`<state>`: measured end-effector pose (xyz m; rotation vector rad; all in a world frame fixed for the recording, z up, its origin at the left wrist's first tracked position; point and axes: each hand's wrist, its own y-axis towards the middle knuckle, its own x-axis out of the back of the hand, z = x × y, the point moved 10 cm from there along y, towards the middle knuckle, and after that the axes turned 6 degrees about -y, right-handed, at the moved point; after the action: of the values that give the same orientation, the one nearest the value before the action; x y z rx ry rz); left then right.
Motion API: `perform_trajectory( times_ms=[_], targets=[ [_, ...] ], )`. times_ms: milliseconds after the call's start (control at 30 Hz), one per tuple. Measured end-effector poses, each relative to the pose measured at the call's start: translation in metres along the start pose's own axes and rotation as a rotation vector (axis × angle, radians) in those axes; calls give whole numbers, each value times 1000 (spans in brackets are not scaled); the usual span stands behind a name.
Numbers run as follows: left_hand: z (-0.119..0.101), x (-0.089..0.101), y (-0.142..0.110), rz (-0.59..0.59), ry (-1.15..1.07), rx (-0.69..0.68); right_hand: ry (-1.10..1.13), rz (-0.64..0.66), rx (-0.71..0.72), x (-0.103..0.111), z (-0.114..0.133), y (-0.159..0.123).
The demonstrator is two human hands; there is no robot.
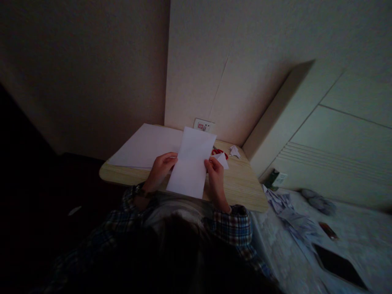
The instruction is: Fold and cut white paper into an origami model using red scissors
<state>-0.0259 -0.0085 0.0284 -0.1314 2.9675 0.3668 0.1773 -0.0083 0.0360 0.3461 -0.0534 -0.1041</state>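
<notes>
A long white rectangle of paper [193,163] is held up over the near edge of a small wooden table. My left hand [161,169] pinches its left side, thumb in front and fingers partly behind. On the opposite side, my right hand [215,175] grips the paper's right edge between thumb and fingers. Flat on the table's left half lie larger white sheets [147,145], partly covered by the held paper. Just beyond my right hand are red-handled scissors [226,155] and a folded white paper piece [222,160]. A smaller folded paper piece [234,151] rests near the back right corner.
The wooden table [241,185] stands against a wall with a socket [203,125]. To the right is a bed [284,253] with crumpled papers [289,212], a dark tablet-like device [338,265], a small brown object [328,230] and a grey bundle [318,201].
</notes>
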Motion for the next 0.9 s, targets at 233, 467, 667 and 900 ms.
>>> perform_trajectory(
  times_ms=[233,467,667,900],
  targets=[
    [0,3,-3,-30,0,24,-3,26,23,-3,6,-1],
    [0,2,-5,-18,-34,15,31,129,-50,-17,-4,-4],
    [-1,0,-5,-7,-67,32,41,94,-45,-13,-3,-4],
    [-5,2,-6,-32,-54,5,53,69,-40,-11,3,-5]
  ],
)
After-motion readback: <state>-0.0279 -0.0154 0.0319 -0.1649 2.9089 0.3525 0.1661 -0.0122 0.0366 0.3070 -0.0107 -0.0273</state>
